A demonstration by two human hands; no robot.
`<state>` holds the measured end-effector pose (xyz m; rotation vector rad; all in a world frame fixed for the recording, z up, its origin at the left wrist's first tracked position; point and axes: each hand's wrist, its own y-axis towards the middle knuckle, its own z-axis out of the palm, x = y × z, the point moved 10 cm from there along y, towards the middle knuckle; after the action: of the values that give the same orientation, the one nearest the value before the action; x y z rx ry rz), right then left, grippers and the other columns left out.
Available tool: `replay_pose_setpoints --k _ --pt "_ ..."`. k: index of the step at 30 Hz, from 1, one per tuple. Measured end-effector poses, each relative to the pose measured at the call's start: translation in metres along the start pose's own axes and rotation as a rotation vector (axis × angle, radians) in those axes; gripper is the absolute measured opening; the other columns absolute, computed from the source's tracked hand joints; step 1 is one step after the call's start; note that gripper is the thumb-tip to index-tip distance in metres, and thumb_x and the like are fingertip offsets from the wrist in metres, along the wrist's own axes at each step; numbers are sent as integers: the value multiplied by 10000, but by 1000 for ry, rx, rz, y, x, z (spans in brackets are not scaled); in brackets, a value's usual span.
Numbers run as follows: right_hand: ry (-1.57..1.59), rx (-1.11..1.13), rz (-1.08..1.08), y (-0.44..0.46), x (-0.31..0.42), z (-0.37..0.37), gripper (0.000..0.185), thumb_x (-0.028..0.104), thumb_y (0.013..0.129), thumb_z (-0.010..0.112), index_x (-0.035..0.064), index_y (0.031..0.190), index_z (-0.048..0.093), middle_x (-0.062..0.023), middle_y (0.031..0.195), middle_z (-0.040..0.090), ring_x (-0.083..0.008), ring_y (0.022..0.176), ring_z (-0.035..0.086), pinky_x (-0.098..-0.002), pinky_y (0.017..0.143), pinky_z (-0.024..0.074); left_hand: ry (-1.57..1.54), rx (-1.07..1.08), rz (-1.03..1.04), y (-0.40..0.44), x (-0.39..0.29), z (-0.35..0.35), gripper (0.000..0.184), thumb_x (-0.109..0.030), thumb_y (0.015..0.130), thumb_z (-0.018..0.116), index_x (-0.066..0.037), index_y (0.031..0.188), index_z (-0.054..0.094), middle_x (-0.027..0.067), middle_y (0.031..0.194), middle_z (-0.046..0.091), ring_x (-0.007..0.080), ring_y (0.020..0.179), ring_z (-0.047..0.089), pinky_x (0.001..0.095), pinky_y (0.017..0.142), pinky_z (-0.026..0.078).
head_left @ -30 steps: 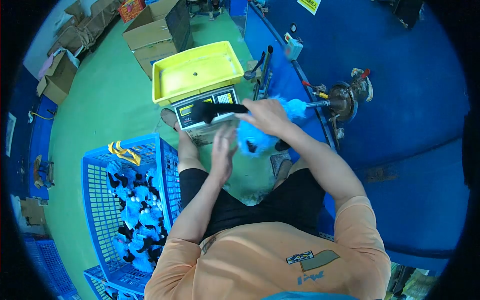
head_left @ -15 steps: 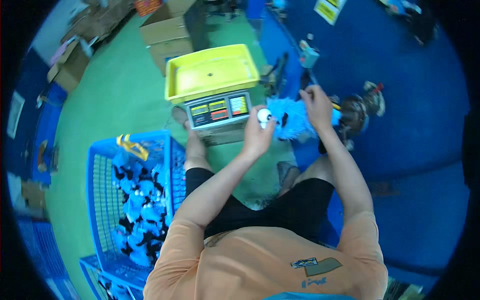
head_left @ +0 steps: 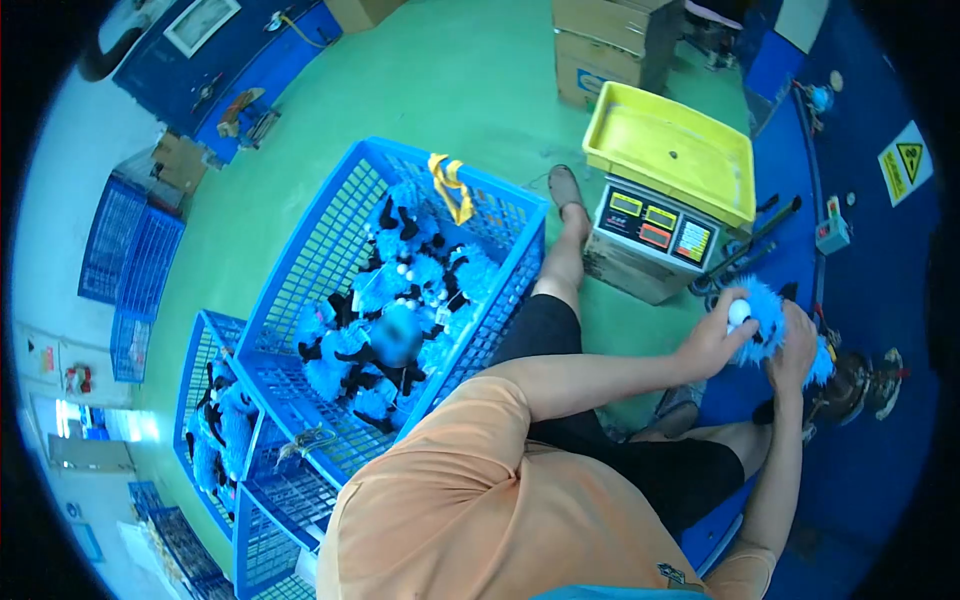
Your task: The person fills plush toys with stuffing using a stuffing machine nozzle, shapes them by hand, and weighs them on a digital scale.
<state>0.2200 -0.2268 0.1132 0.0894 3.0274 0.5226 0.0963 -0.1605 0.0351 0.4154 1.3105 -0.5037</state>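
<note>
A furry blue plush toy (head_left: 762, 318) with white ball eyes is between my two hands, beside a metal machine fitting (head_left: 845, 388). My left hand (head_left: 712, 343) closes around its eye end. The fingers of my right hand (head_left: 795, 345) wrap round its other side, and more blue fur shows just past that hand. To the left stands a large blue basket (head_left: 300, 262) holding several blue and black plush toys (head_left: 375, 290). Over these toys is a blurred, round blue patch that I cannot make out.
A yellow tray (head_left: 690, 145) rests on a digital scale (head_left: 655, 225) beyond my knees. Cardboard boxes (head_left: 610, 50) stand behind it. More blue baskets (head_left: 215, 340) are at the left. A blue machine panel (head_left: 880, 260) with a warning sign runs along the right.
The view has swung left, bringing the basket to the middle. My left hand, apart from the toy at first, has taken hold of its eye end. My right hand has shifted its grip along the toy.
</note>
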Motion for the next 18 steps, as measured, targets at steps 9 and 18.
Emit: replay_pose_setpoints --k 9,18 --pt "-31 64 114 4 -1 5 280 256 797 687 73 980 581 -111 869 627 -318 836 608 -417 760 458 358 -115 287 4 -14 -7 330 -264 1029 478 4 1220 496 192 1198 522 310 1047 548 408 960 444" --pt "-4 131 195 5 -15 21 340 269 753 717 104 1036 629 -137 838 655 -368 743 604 -461 666 442 374 17 222 57 -32 -10 311 -299 1016 488 -27 1135 580 163 1075 622 279 912 609 396 818 489"
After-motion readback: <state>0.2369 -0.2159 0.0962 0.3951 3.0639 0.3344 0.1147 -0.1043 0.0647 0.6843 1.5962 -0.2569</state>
